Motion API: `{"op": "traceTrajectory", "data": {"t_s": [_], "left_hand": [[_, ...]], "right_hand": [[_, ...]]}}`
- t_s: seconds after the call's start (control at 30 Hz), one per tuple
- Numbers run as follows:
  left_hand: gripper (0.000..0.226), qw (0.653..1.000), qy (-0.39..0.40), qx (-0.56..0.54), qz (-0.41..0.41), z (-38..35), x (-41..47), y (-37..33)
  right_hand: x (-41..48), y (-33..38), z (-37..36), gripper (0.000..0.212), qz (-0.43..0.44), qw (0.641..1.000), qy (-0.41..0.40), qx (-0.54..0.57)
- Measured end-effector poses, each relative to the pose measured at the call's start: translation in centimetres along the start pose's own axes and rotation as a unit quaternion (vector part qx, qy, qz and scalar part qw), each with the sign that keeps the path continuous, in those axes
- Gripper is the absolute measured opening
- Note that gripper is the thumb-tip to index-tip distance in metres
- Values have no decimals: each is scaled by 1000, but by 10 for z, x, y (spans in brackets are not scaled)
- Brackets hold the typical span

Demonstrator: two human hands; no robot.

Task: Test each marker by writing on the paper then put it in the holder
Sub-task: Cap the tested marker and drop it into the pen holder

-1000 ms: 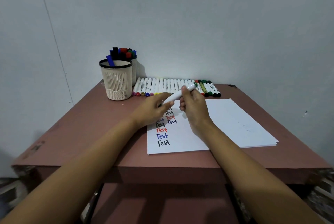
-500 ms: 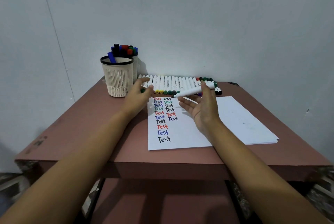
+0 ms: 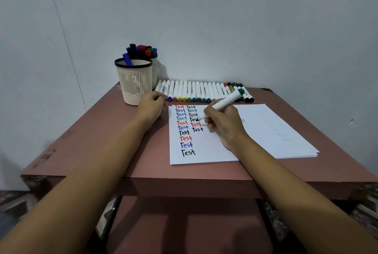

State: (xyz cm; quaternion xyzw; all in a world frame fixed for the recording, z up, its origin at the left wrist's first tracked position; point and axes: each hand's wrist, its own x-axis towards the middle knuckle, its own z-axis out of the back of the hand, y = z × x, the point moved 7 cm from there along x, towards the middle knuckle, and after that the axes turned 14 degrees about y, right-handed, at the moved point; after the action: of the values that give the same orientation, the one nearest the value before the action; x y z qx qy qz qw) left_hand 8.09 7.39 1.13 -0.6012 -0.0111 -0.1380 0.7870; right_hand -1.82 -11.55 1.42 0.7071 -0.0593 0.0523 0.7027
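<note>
Our right hand (image 3: 223, 124) gripping white-barrelled marker (image 3: 227, 101), tip on white paper sheet (image 3: 266, 128), our left hand (image 3: 151, 108) curled on reddish tabletop (image 3: 102, 141), its contents seemingly hidden.

Centre frame, a white paper sheet (image 3: 266, 131) carries the word "Test" repeated in red, black, blue and green. Over it, a white marker (image 3: 227, 100) with a dark green end. Behind, a row of markers (image 3: 194, 90), white with multicoloured caps. Left of them, a cream slotted holder (image 3: 135, 83) with a black rim. Reddish-brown table (image 3: 102, 141).
</note>
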Motion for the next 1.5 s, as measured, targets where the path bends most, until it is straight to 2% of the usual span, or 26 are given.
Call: {"op": "traceTrajectory", "data": {"t_s": [0.13, 0.23, 0.93, 1.13, 1.3, 1.5], "left_hand": [[26, 1000, -1, 24, -3, -1, 1, 1], [26, 999, 3, 33, -5, -1, 2, 1], [25, 998, 3, 63, -9, -1, 5, 2], [26, 999, 1, 52, -7, 0, 6, 4], [26, 998, 8, 59, -9, -2, 4, 1], [26, 998, 6, 63, -8, -1, 4, 1]], "right_hand": [[-1, -4, -6, 23, 0, 995, 0, -98], [-1, -5, -11, 20, -4, 992, 11, -129], [-1, -6, -11, 17, 12, 991, 8, -133], [-2, -5, -14, 25, 12, 989, 24, -142], [-2, -3, -8, 25, 20, 992, -11, -121], [-3, -3, -9, 23, 13, 989, -16, -146]]}}
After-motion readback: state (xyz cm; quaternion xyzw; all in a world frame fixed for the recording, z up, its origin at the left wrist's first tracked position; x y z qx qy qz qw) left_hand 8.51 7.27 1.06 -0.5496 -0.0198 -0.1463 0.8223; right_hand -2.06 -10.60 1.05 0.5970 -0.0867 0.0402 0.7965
